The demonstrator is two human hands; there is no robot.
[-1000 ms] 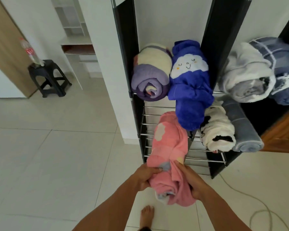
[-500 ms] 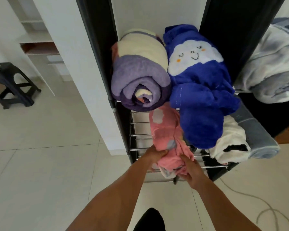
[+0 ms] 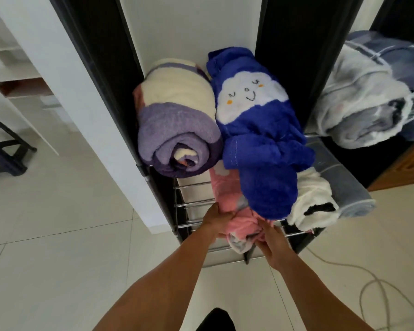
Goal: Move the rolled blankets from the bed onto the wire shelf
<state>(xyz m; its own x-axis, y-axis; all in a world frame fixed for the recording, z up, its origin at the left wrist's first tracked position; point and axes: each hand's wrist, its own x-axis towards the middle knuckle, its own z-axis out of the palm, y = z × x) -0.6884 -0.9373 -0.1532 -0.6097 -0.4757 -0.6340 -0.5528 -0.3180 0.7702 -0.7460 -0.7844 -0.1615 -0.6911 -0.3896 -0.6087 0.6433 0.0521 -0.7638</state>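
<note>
A pink rolled blanket [image 3: 226, 194] lies lengthwise on the lower tier of the wire shelf [image 3: 194, 203], partly under the rolls above. My left hand [image 3: 216, 219] grips its near end from the left. My right hand [image 3: 271, 240] holds the same end from the right. On the upper tier sit a purple and cream roll [image 3: 177, 130] and a blue roll with a cloud face [image 3: 256, 130], which droops over the pink one. A white and black roll [image 3: 313, 201] and a grey roll [image 3: 344, 185] lie to the right on the lower tier.
Black fabric side panels [image 3: 101, 68] frame the shelf. A grey and white bundle [image 3: 363, 101] rests in the neighbouring bay on the right. A white cable [image 3: 368, 285] loops on the tiled floor. A dark stool [image 3: 3, 149] stands far left.
I have come closer to the shelf, and both hands have pushed the pink blanket further in along the lower tier, so more of it lies under the purple and blue rolls.
</note>
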